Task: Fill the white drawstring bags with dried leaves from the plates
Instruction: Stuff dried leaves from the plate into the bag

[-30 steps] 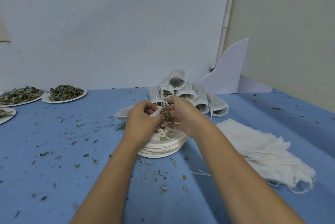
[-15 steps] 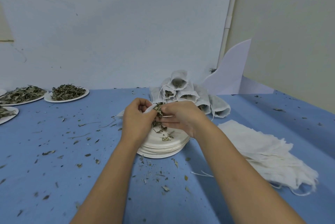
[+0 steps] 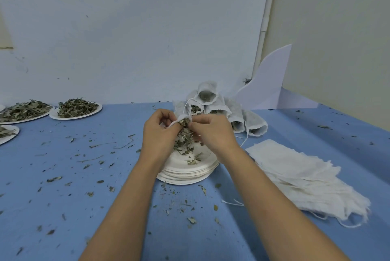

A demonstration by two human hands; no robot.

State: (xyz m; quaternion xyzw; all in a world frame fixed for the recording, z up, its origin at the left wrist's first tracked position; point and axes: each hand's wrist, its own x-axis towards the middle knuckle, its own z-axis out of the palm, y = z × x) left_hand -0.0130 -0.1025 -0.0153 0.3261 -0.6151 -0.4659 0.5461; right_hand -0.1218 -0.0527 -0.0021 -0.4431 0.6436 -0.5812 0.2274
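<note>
Above the stack of plates [image 3: 187, 173] at the middle of the bench [image 3: 63, 176], your left hand [image 3: 159, 134] pinched the mouth of the white bag [image 3: 180, 118] and your right hand [image 3: 213, 132] pinched dried leaves [image 3: 185, 140] into it, likely so strays fell onto the top plate.

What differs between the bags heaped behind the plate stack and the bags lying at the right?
The heaped bags are round, with leaves inside; the bags at the right look flat and empty. The heaped bags form a pyramid with mouths facing the camera; the bags at the right lie in a loose overlapping spread. Both are white, with drawstrings.
</note>
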